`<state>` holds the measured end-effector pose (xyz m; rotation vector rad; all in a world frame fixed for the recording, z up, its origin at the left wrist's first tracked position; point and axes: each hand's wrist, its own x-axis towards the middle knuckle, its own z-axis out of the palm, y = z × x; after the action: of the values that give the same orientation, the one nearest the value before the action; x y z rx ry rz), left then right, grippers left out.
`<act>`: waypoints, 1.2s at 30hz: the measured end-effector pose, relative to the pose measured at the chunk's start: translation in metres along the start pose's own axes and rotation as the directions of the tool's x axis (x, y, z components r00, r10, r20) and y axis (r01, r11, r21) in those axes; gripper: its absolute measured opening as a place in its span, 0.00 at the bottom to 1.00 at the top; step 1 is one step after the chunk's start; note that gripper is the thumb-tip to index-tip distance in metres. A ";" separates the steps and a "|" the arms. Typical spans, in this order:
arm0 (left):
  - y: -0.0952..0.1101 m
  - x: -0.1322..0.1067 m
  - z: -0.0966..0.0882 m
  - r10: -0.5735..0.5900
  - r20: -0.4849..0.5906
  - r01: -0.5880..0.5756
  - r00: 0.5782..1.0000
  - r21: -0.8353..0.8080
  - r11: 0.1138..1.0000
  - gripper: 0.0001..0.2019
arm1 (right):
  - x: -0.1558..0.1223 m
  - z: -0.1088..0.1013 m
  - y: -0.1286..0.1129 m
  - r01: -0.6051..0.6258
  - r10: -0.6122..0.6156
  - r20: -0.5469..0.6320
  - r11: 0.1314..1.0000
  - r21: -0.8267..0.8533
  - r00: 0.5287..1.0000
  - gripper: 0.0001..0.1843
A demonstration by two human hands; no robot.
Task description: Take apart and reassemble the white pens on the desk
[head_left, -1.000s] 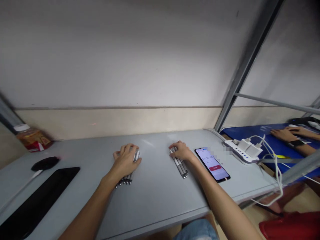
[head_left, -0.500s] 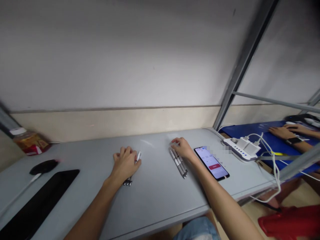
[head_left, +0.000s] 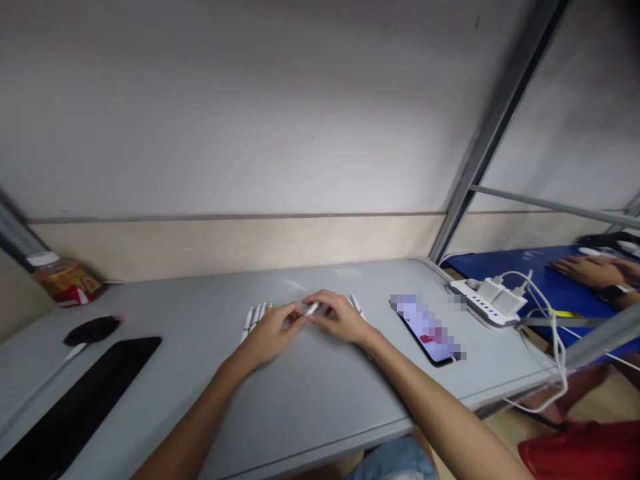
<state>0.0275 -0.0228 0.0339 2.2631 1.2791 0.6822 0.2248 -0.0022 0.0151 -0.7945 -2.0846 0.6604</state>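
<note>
Head view: left hand (head_left: 270, 333) and right hand (head_left: 343, 320) pinch one white pen (head_left: 313, 309) between fingertips, left of the phone (head_left: 427, 330). Risk: a loose pinch could drop it onto the table (head_left: 310, 393); either wrist may scatter the pen row (head_left: 255, 315) farther left of the phone.

A plain pale wall (head_left: 250, 100) fills the far side of the room, lit softly and brightest towards its middle. Low down a thin dark line divides it from a beige band (head_left: 225, 243) that runs right along the back of the grey counter (head_left: 310, 407). To the right a grey metal post (head_left: 495, 127) rises at a slant from the counter's far right corner, with a thinner crossbar (head_left: 550, 207) running off to the right. Beyond it stands a blue-topped table (head_left: 505, 267). A strip of tan floor (head_left: 610, 400) shows at the near right, below the counter's edge.
</note>
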 end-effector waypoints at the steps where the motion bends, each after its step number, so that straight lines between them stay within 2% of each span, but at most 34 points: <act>1: 0.000 0.000 0.000 -0.004 0.021 0.005 1.000 -0.045 0.999 0.15 | 0.000 0.001 0.000 -0.035 0.035 0.009 0.999 0.022 0.999 0.13; 3: -0.001 0.000 0.001 -0.013 0.016 0.014 1.000 -0.057 0.998 0.15 | 0.001 0.000 0.005 -0.121 0.121 -0.012 0.992 0.042 0.993 0.10; 7: -0.006 -0.002 0.002 -0.005 -0.078 0.013 0.997 0.103 0.995 0.14 | 0.003 -0.008 0.017 -0.262 0.274 -0.149 0.960 0.096 0.950 0.14; 9: -0.007 -0.002 0.001 0.001 -0.118 0.018 0.993 0.154 0.988 0.15 | 0.004 -0.011 0.021 -0.317 0.341 -0.176 0.936 0.151 0.924 0.16; 11: -0.007 -0.001 -0.001 0.014 -0.139 0.010 0.990 0.168 0.986 0.15 | 0.004 -0.014 0.021 -0.344 0.377 -0.145 0.916 0.206 0.915 0.18; 14: -0.009 0.000 -0.003 0.031 -0.166 -0.001 0.986 0.178 0.984 0.16 | 0.003 -0.018 0.019 -0.381 0.398 -0.024 0.893 0.241 0.917 0.22; 17: -0.013 0.001 -0.001 0.054 -0.191 -0.010 0.980 0.224 0.975 0.17 | 0.001 -0.021 0.016 -0.466 0.453 0.113 0.847 0.255 0.884 0.25; 19: -0.014 0.002 0.000 0.074 -0.190 -0.020 0.979 0.271 0.962 0.16 | 0.001 -0.022 0.015 -0.505 0.480 0.158 0.815 0.286 0.863 0.25; 22: -0.013 0.001 0.004 0.101 -0.177 -0.035 0.979 0.341 0.939 0.15 | 0.000 -0.022 0.013 -0.516 0.491 0.164 0.790 0.332 0.856 0.25; 27: -0.012 -0.001 0.007 0.143 -0.080 -0.095 0.986 0.431 0.898 0.15 | 0.000 -0.020 0.010 -0.506 0.477 0.173 0.783 0.362 0.862 0.25; 33: -0.010 0.000 0.004 0.156 -0.086 -0.100 0.984 0.461 0.882 0.15 | -0.001 -0.023 0.006 -0.590 0.526 0.269 0.711 0.383 0.807 0.30; 36: -0.010 0.000 0.005 0.178 -0.100 -0.111 0.979 0.470 0.875 0.16 | -0.001 -0.023 0.006 -0.588 0.526 0.263 0.719 0.372 0.809 0.29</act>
<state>0.0239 -0.0187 0.0243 2.7636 1.4756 0.6503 0.2454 0.0054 0.0231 -1.1429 -1.6857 1.5018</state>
